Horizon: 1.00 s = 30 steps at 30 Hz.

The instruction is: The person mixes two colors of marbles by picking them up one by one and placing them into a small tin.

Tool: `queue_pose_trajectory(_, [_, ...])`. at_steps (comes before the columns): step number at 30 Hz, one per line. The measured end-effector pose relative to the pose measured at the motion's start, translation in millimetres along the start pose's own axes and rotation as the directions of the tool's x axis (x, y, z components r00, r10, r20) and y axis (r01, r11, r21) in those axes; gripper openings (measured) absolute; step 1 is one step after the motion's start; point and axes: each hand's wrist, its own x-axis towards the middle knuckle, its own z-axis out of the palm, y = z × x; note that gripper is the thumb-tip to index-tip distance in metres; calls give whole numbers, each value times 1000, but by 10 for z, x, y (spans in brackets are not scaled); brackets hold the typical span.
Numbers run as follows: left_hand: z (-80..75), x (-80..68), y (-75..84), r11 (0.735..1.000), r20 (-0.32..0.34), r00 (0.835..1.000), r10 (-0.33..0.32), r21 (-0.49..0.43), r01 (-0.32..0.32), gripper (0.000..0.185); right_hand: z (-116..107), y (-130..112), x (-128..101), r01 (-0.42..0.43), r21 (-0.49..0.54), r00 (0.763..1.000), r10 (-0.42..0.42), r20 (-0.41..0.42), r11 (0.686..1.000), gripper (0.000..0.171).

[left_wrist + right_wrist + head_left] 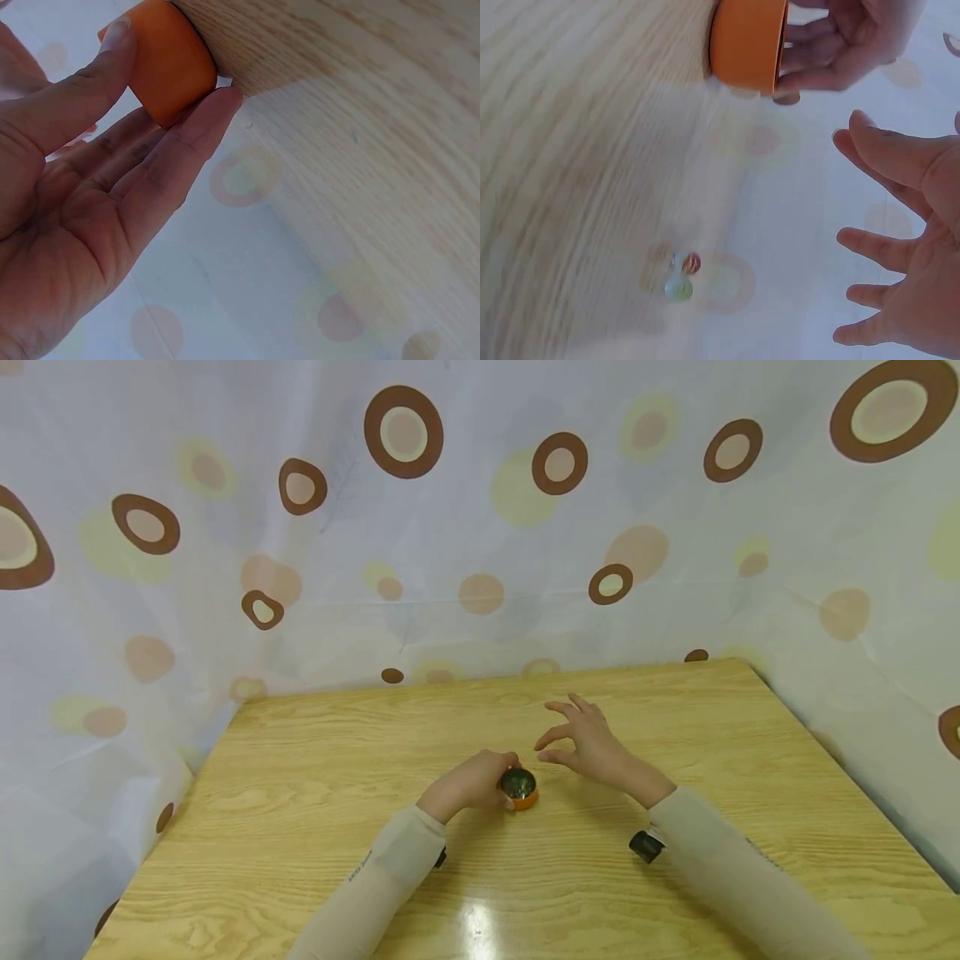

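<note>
we hold the small round orange plastic cup centre frame in left-hand fingers; our right hand hovers splayed beside, likely about to reach in.

small orange cup, upright on table

Small dark lettering runs along the left sleeve behind the left hand, and more along the right sleeve behind the right hand. Both prints are too small and blurred to read. The orange cup in the left hand's grip shows no label, nor does the wooden table under it.
</note>
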Motion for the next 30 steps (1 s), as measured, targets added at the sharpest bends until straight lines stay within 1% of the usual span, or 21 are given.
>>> queue_pose_trajectory(6, [11, -9, 8, 1000, -2, 1000, -4, 1, 4, 42, -79, 193, -31, -70, -54, 997, 69, -15, 996, 11])
queue_pose_trajectory(13, [10, -25, 8, 1000, 0, 1000, -14, -4, 14, 43, -88, 382, -70, -163, -118, 987, 163, -11, 980, 11])
queue_pose_trajectory(20, [7, -28, 11, 1000, 0, 1000, -11, -4, 11, 43, -86, 500, -122, -204, -179, 979, 206, -7, 962, 11])
queue_pose_trajectory(24, [7, -26, 11, 1000, -3, 1000, -7, 5, 7, 43, -89, 536, -149, -220, -206, 973, 229, 19, 953, 10])
queue_pose_trajectory(30, [11, -16, 11, 1000, 0, 1000, -15, 7, 15, 43, -96, 546, -151, -233, -218, 967, 250, 55, 948, 11])
